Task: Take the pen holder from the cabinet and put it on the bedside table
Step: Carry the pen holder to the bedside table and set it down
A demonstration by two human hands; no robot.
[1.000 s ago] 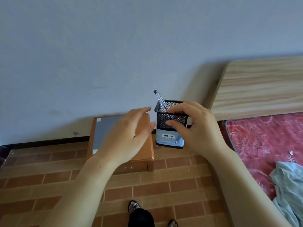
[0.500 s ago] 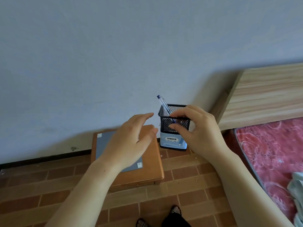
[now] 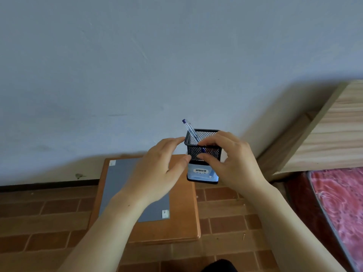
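A black mesh pen holder [image 3: 203, 169] with a pale blue label and one blue pen [image 3: 190, 130] leaning in it is held in the air above the right back corner of the low brown bedside table [image 3: 180, 222]. My right hand [image 3: 231, 163] grips its front rim with thumb and fingers. My left hand [image 3: 157, 173] hovers just left of it with fingers apart; its fingertips reach the holder's left edge, and I cannot tell if they touch.
A grey sheet [image 3: 121, 185] lies taped on the table top. A pale wall rises behind. At right are a wooden headboard [image 3: 330, 134] and a red patterned mattress [image 3: 339, 203]. Brick-pattern floor [image 3: 39, 222] surrounds the table.
The holder and both hands have come nearer to the table's right back corner. My left hand has closed in on the holder's left side. The view has shifted left of the bed.
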